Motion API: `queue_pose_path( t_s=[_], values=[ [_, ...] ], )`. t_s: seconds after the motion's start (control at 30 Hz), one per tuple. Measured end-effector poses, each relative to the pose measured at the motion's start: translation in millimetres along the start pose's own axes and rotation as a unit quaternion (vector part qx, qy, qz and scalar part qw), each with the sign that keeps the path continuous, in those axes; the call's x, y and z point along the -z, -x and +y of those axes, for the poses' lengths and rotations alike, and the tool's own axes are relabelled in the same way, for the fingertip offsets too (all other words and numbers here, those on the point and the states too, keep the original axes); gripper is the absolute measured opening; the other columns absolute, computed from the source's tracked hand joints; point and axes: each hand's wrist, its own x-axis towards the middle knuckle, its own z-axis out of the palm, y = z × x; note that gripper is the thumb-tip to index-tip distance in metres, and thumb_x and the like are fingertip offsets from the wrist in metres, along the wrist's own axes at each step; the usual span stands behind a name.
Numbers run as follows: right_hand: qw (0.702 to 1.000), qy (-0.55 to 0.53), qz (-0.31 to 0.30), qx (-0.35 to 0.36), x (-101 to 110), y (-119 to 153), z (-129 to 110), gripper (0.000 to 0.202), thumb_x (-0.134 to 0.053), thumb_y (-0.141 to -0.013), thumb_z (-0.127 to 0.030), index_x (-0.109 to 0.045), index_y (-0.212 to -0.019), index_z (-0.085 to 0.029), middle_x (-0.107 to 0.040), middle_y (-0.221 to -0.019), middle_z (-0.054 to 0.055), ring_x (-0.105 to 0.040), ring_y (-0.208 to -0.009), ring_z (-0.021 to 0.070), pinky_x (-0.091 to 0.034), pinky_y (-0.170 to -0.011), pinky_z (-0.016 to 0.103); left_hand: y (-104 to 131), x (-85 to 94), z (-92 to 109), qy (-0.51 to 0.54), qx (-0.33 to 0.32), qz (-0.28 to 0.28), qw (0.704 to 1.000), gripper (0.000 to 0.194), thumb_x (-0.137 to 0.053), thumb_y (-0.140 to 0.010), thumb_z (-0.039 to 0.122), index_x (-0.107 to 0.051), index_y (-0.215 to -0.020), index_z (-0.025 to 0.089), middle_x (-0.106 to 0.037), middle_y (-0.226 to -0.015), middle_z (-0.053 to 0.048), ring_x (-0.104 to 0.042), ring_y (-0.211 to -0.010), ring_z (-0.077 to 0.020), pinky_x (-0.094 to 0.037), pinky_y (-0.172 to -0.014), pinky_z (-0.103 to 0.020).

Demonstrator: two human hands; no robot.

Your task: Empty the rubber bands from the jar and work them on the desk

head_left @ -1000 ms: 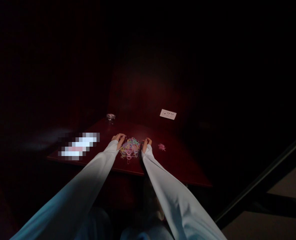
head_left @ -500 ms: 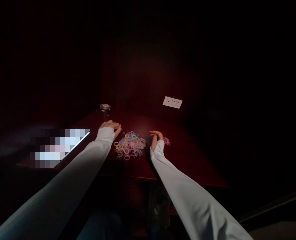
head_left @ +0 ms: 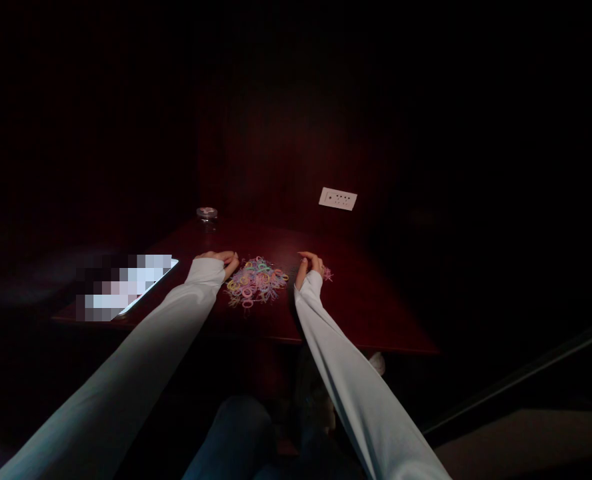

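Note:
A loose heap of small pastel hair ties (head_left: 255, 283) in pink, yellow, green and purple lies on the dark red table. My left hand (head_left: 222, 259) rests at the heap's left side, its fingers stretched loosely towards the ties and holding nothing that I can see. On the other side, my right hand (head_left: 312, 265) is curved with thumb and fingers apart, a small gap from the heap. Just beyond its knuckles lies a smaller bunch of pink hair ties (head_left: 329, 274), partly hidden by that hand.
A lit, pixelated tablet or phone screen (head_left: 141, 287) lies at the table's left. A clear jar with a lid (head_left: 207, 217) stands at the back left. On the back wall is a white socket plate (head_left: 338, 199). The table's front edge (head_left: 371, 349) runs below my forearms.
The view has shifted slightly, so the table sits a little higher. My left hand's fingers have lowered and straightened by the heap. My right hand keeps nearly the same curved pose.

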Motion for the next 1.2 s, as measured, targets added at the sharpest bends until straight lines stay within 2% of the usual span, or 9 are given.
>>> queue_pose_path(
  t_s=[0.1, 0.23, 0.33, 0.5, 0.6, 0.87, 1.0, 1.1, 1.2],
  values=[
    [1.000, 0.010, -0.014, 0.010, -2, 1, 0, 0.029, -0.042, -0.093, -0.023, -0.070, -0.102, -0.023, -0.063, -0.103, 0.007, -0.053, -0.098, 0.0230, -0.038, -0.093, 0.034, 7, 2.7, 2, -0.028, -0.010, -0.029, 0.999, 0.045, -0.041, -0.094, 0.049, -0.057, -0.063, 0.021, -0.058, -0.062, -0.003, -0.049, -0.061, -0.0169, -0.029, -0.063, -0.030],
    [0.999, 0.035, -0.034, 0.015, -6, 4, -8, 0.030, -0.043, -0.090, -0.015, -0.071, -0.097, -0.024, -0.060, -0.100, 0.006, -0.051, -0.098, 0.0229, -0.037, -0.092, 0.034, 15, 9.0, 5, -0.038, -0.004, -0.052, 0.998, 0.047, -0.036, -0.098, 0.049, -0.069, -0.080, 0.023, -0.066, -0.068, -0.005, -0.057, -0.067, -0.0202, -0.031, -0.064, -0.030],
    [0.997, 0.048, -0.059, 0.024, -9, 5, -13, 0.033, -0.044, -0.088, -0.010, -0.073, -0.092, -0.025, -0.059, -0.099, 0.006, -0.051, -0.098, 0.0227, -0.038, -0.092, 0.034, 22, 15.5, 9, -0.038, -0.032, -0.060, 0.997, 0.044, -0.034, -0.099, 0.048, -0.065, -0.080, 0.023, -0.066, -0.070, -0.005, -0.060, -0.070, -0.0205, -0.032, -0.066, -0.031],
    [0.992, 0.053, -0.106, 0.054, -12, 7, -16, 0.035, -0.044, -0.085, -0.007, -0.074, -0.087, -0.024, -0.060, -0.097, 0.006, -0.051, -0.098, 0.0227, -0.040, -0.090, 0.033, 27, 22.3, 14, -0.011, -0.067, -0.051, 0.996, 0.030, -0.048, -0.092, 0.052, -0.051, -0.082, 0.023, -0.067, -0.081, -0.001, -0.059, -0.072, -0.0177, -0.033, -0.065, -0.029],
    [0.989, 0.047, -0.122, 0.066, -11, 9, -17, 0.034, -0.045, -0.085, -0.008, -0.075, -0.084, -0.024, -0.060, -0.095, 0.005, -0.051, -0.098, 0.0226, -0.040, -0.090, 0.034, 25, 20.8, 13, 0.000, -0.080, -0.055, 0.995, 0.030, -0.052, -0.089, 0.053, -0.047, -0.084, 0.024, -0.064, -0.082, 0.000, -0.059, -0.075, -0.0181, -0.035, -0.066, -0.029],
    [0.988, 0.043, -0.143, 0.048, -6, 10, -17, 0.036, -0.043, -0.087, -0.008, -0.075, -0.082, -0.024, -0.060, -0.092, 0.004, -0.051, -0.096, 0.0206, -0.039, -0.092, 0.032, 20, 10.1, 4, 0.037, -0.135, -0.046, 0.989, 0.030, -0.061, -0.084, 0.051, -0.056, -0.099, 0.025, -0.064, -0.089, -0.001, -0.060, -0.088, -0.0209, -0.040, -0.072, -0.030],
    [0.989, 0.046, -0.136, 0.043, -2, 9, -20, 0.032, -0.045, -0.091, -0.013, -0.075, -0.097, -0.024, -0.062, -0.096, 0.004, -0.051, -0.095, 0.0201, -0.039, -0.094, 0.033, 19, 3.3, 1, 0.026, -0.148, -0.032, 0.988, 0.036, -0.070, -0.079, 0.050, -0.059, -0.102, 0.025, -0.067, -0.100, -0.003, -0.060, -0.097, -0.0238, -0.043, -0.078, -0.032],
    [0.980, 0.045, -0.169, 0.096, 1, 15, -27, 0.030, -0.054, -0.092, -0.019, -0.072, -0.115, -0.026, -0.063, -0.104, 0.004, -0.051, -0.098, 0.0202, -0.039, -0.096, 0.033, 16, -3.2, -2, 0.022, -0.152, -0.038, 0.987, 0.036, -0.071, -0.078, 0.049, -0.060, -0.103, 0.025, -0.068, -0.104, -0.003, -0.060, -0.098, -0.0241, -0.045, -0.080, -0.033],
    [0.949, 0.056, -0.252, 0.182, 4, 24, -36, 0.025, -0.063, -0.090, -0.024, -0.074, -0.113, -0.029, -0.064, -0.110, 0.003, -0.050, -0.105, 0.0209, -0.040, -0.096, 0.033, 12, -8.6, -6, 0.032, -0.149, -0.060, 0.986, 0.029, -0.068, -0.079, 0.045, -0.061, -0.098, 0.025, -0.068, -0.102, -0.003, -0.061, -0.098, -0.0235, -0.046, -0.080, -0.032]
  ],
)
